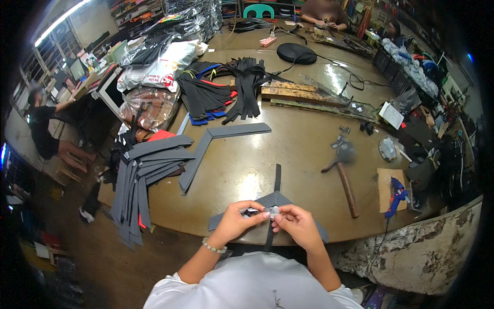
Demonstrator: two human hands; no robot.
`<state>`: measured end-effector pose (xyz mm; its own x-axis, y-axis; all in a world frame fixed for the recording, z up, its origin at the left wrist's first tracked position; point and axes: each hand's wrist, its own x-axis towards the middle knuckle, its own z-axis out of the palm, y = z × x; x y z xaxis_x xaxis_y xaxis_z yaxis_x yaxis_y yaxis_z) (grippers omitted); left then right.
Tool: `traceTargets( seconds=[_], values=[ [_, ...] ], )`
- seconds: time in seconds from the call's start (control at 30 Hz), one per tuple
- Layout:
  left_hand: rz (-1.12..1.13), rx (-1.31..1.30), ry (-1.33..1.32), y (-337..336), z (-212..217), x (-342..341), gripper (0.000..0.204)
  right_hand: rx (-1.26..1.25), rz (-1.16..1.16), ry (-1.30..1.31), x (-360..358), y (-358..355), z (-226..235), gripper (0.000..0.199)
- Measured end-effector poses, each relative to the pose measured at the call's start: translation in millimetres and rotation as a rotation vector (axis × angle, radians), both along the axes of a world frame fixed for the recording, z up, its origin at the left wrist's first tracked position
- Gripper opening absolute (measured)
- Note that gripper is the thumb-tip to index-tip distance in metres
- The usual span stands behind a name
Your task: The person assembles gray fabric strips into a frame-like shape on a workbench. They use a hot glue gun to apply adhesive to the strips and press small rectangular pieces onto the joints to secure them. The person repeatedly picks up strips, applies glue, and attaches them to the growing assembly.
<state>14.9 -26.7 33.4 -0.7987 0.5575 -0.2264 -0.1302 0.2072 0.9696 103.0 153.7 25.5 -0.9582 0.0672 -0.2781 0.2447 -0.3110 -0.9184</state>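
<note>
At the table's near edge, my left hand (239, 220) and my right hand (297, 224) meet, their fingertips pinching a small pale-grey piece (273, 210) between them. It is too small to tell whether it is a buckle or a clip. Beneath the hands lies a grey angled strip (269, 199), its two arms spreading toward me and partly covered. A narrow black strap (278, 177) sticks out beyond its peak; more black strap shows below the fingers. One single grey angled strip (205, 149) rests farther off to the left.
A pile of grey angled strips (149, 170) overhangs the left edge. To the right lie a hammer (348, 193) and a blue glue gun (395, 198) on cardboard (384, 186). Farther back are black strap bundles (248, 85), wooden bars (303, 93) and a black webbing roll (297, 53).
</note>
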Motion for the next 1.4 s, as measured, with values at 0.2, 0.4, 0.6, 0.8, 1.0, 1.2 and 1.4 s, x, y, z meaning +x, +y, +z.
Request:
traceTargets(
  seconds=[0.2, 0.4, 0.6, 0.8, 1.0, 1.2, 1.4],
  values=[
    [0.001, 0.114, 0.082, 3.9, 0.9, -2.6, 0.024, 0.062, -0.009, 0.142, -8.2, 4.4, 5.9, 0.021],
    [0.100, 0.169, -0.002, 7.7, 2.3, -1.7, 0.016, 0.035, 0.042, 0.200, -15.4, 8.5, 19.2, 0.023],
    [0.120, 0.137, 0.038, 8.1, 7.2, 0.6, 0.019, 0.012, 0.057, 0.105, -20.4, 8.9, 22.6, 0.025],
    [0.120, 0.157, 0.086, 12.1, 5.7, 4.3, 0.020, 0.023, -0.003, 0.152, -17.0, 9.0, 13.5, 0.022],
    [0.119, 0.086, 0.086, 12.6, 4.7, 6.7, 0.020, 0.021, -0.005, 0.094, -15.5, 9.4, 10.5, 0.019],
    [0.149, 0.114, 0.067, 12.8, 2.4, 9.3, 0.017, 0.004, -0.020, 0.110, -14.7, 8.6, 8.1, 0.019],
    [0.104, 0.081, 0.073, 13.6, -6.5, 13.1, 0.017, 0.038, 0.015, 0.051, -7.7, 13.7, 2.9, 0.019]
  ],
)
